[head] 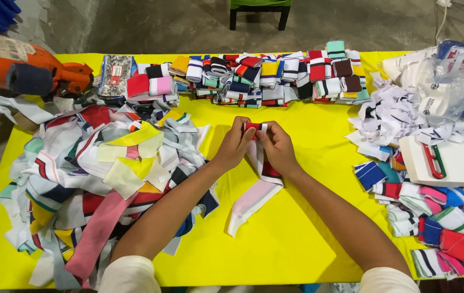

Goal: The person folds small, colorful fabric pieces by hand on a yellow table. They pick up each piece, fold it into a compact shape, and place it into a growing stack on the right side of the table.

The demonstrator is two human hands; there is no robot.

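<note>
While loose strips lie near, both hands point(256, 144) pinch a striped band point(256, 190).

Camera positions, one view only.

Head view: worn on the person's head, looking steeply down and forward over the bright yellow tabletop point(297, 239). Both forearms enter from the bottom edge and meet near frame centre, where the left hand point(233, 145) and right hand point(278, 147) sit at close working range.

Coverage: nearly the full width of the table, left edge to right edge. The far edge lies high in frame, with grey concrete floor point(177, 24) and the legs of a green-seated dark stool point(259, 10) beyond it.

Facing: straight across the table, away from the wearer.

Shared ground: none to record, as no second view exists.
</note>
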